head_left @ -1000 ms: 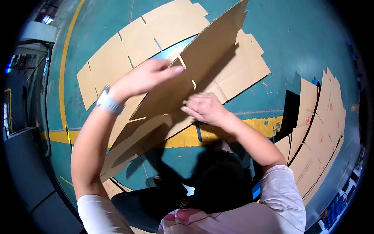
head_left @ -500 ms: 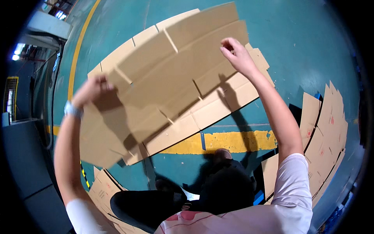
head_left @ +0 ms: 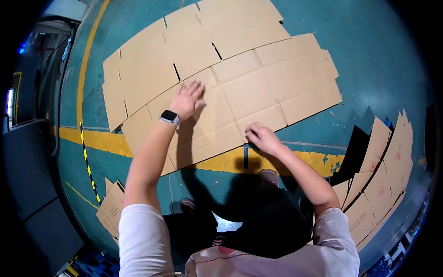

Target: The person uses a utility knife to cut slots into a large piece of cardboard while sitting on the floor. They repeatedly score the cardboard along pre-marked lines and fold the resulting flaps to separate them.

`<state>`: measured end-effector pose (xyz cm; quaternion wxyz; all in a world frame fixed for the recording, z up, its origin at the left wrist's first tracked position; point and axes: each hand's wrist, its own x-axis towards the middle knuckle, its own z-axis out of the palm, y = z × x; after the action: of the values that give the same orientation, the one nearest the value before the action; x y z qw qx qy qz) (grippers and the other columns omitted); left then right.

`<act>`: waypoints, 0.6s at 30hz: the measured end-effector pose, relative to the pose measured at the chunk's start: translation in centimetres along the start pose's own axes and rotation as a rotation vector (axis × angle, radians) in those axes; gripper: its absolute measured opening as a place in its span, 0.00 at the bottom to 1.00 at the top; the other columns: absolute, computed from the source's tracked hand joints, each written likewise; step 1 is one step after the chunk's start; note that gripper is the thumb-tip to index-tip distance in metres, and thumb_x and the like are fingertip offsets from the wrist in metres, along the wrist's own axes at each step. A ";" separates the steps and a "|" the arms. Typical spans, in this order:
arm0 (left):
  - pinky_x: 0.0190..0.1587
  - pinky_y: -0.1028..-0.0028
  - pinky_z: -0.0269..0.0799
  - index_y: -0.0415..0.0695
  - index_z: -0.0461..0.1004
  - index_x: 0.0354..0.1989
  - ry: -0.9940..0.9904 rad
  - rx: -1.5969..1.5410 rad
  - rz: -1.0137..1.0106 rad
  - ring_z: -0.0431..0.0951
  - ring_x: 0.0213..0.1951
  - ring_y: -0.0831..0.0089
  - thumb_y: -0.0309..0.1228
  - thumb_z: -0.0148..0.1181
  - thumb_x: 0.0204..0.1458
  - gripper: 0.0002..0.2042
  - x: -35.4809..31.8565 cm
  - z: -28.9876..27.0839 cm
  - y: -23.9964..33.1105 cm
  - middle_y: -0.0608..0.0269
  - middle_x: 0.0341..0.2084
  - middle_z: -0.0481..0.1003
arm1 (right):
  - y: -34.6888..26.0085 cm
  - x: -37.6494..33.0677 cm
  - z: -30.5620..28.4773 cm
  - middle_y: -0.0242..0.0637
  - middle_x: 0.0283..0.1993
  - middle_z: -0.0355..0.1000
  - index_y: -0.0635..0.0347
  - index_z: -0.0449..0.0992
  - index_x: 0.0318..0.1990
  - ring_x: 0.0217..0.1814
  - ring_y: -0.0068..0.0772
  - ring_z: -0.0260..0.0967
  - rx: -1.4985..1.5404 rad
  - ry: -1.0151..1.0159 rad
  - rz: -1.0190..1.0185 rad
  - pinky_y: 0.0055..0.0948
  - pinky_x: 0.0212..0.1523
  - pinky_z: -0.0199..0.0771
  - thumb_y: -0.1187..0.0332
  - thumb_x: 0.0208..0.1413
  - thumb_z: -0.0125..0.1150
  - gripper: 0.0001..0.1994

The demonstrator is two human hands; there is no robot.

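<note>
Since half a second ago the flat cardboard blank (head_left: 258, 92) has dropped from held-up to lying on the teal floor (head_left: 369, 55), overlapping another sheet (head_left: 152, 64). I see my left hand (head_left: 187, 99) spread flat, pressing it, likely to keep it from sliding; my right hand (head_left: 260, 136) pinches its near edge. Matte brown board, slotted flaps, creased folds. More blanks (head_left: 383, 175) lean at right.

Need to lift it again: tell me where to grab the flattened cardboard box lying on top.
Probably the near long edge of the top cardboard sheet, from the person's side. It lies flat, so only edges offer grip; the right hand is already there, the left hand pressing mid-panel.
</note>
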<state>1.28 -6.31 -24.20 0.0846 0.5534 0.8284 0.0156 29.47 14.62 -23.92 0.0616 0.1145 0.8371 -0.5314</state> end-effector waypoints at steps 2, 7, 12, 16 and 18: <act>0.66 0.49 0.49 0.47 0.57 0.66 0.005 -0.056 -0.284 0.54 0.68 0.56 0.46 0.47 0.59 0.28 1.3 1.7 -1.5 0.57 0.64 0.60 | -0.4 0.3 -0.8 0.45 0.38 0.71 0.62 0.72 0.36 0.38 0.47 0.70 0.017 0.043 0.041 0.37 0.41 0.71 0.67 0.58 0.53 0.07; 0.65 0.56 0.55 0.41 0.64 0.59 0.169 -0.036 -0.610 0.58 0.65 0.53 0.47 0.47 0.59 0.26 5.0 3.0 -9.6 0.48 0.61 0.62 | -0.8 -4.0 2.0 0.48 0.34 0.70 0.61 0.73 0.33 0.38 0.50 0.70 -0.055 -0.247 0.249 0.39 0.37 0.71 0.64 0.55 0.60 0.10; 0.54 0.58 0.67 0.38 0.67 0.54 -0.071 -0.220 -0.317 0.69 0.53 0.50 0.42 0.56 0.54 0.24 9.8 -0.2 0.6 0.47 0.49 0.71 | 1.6 -8.2 5.3 0.48 0.39 0.67 0.63 0.72 0.39 0.42 0.52 0.66 -0.410 0.045 0.219 0.44 0.41 0.68 0.58 0.44 0.69 0.20; 0.53 0.60 0.67 0.36 0.68 0.50 0.168 -0.164 -0.426 0.68 0.51 0.51 0.40 0.70 0.42 0.29 8.6 0.8 3.7 0.48 0.49 0.69 | 1.6 -8.1 8.1 0.49 0.45 0.65 0.62 0.71 0.43 0.45 0.55 0.62 -0.459 0.142 0.222 0.47 0.45 0.64 0.60 0.43 0.69 0.22; 0.50 0.60 0.68 0.40 0.69 0.43 0.172 -0.129 -0.448 0.69 0.48 0.53 0.39 0.73 0.38 0.26 8.6 0.4 3.6 0.52 0.44 0.69 | 2.8 -8.4 9.3 0.49 0.45 0.65 0.61 0.71 0.44 0.46 0.55 0.61 -0.459 0.219 0.196 0.49 0.45 0.62 0.62 0.45 0.67 0.20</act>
<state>1.44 3.02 -25.21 0.0501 0.3461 0.9319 0.0963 38.15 6.28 -28.46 0.0461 0.2346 0.9222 -0.3039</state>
